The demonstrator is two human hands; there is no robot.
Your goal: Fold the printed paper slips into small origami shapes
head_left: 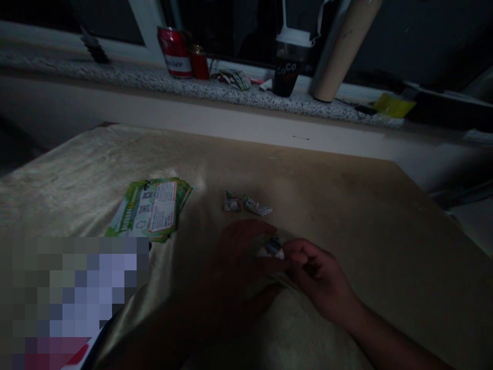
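Observation:
Over the middle of the table, my left hand (239, 262) is closed around a small folded piece of printed paper (273, 245), its thumb and fingers on either side. My right hand (321, 275) pinches the paper's right edge, fingers curled. Dim light and the fingers hide part of the paper. Just beyond my hands lie two small folded paper pieces, a squarish one (233, 202) and a longer strip-like one (258, 206). To the left is a fanned stack of green and white printed leaflets (154, 210).
A cloth-like cover lies over the table (327, 195). Along the speckled windowsill (134, 79) stand a red can (175, 54), a smaller red container (199, 62), a dark cup (285, 69) and a leaning cardboard tube (344, 51). Crumpled wrappers (234, 78) lie there too.

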